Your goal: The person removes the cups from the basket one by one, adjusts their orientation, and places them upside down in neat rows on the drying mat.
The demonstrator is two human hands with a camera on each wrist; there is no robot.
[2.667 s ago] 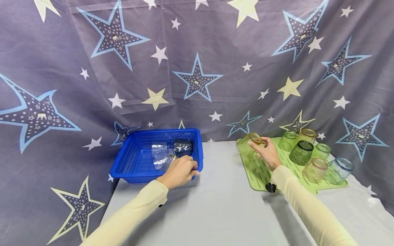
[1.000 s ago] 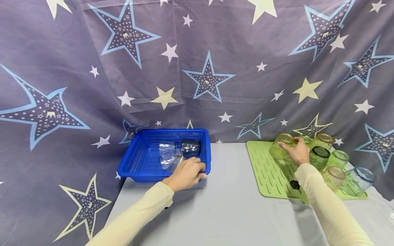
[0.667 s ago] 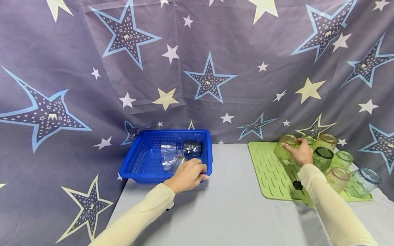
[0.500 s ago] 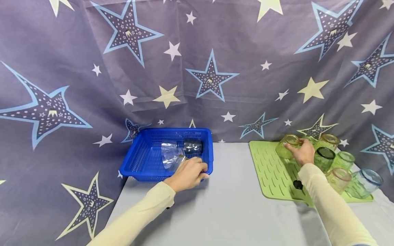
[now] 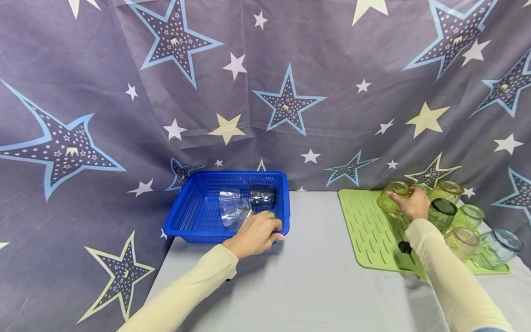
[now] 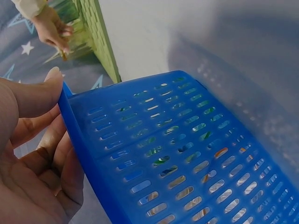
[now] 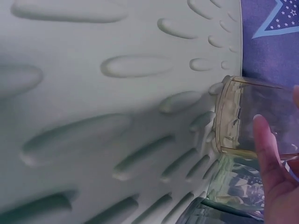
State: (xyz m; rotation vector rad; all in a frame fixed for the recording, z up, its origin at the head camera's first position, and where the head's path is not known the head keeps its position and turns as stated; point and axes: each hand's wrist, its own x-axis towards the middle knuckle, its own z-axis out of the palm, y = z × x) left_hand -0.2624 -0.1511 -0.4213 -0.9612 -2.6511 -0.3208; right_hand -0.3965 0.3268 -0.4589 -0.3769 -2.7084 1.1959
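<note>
My left hand (image 5: 257, 233) grips the near right rim of the blue perforated basket (image 5: 174, 221); in the left wrist view the thumb lies over the basket's edge, with curled fingers on the outer side. Inside the basket, clear glasses (image 5: 232, 210) and a dark glass (image 5: 262, 197) lie on their sides. With fingers and thumb, my right hand (image 5: 416, 204) holds a yellow glass (image 5: 386, 203) at the back of the green mat (image 5: 358, 230). In the right wrist view that glass (image 7: 245, 107) stands right at the mat's surface, beside a green glass (image 7: 236, 184).
Right of the right hand, several glasses stand close together on the mat, among them a dark green glass (image 5: 442, 214), a pink-rimmed glass (image 5: 461, 243) and a blue-rimmed glass (image 5: 495, 249). A star-patterned curtain (image 5: 199, 92) hangs behind the white table (image 5: 315, 267).
My right hand has carried the yellow glass rightward over the mat, beside the other glasses, and it now stays nearly still there. The left hand keeps its grip on the basket; the head view has shifted.
</note>
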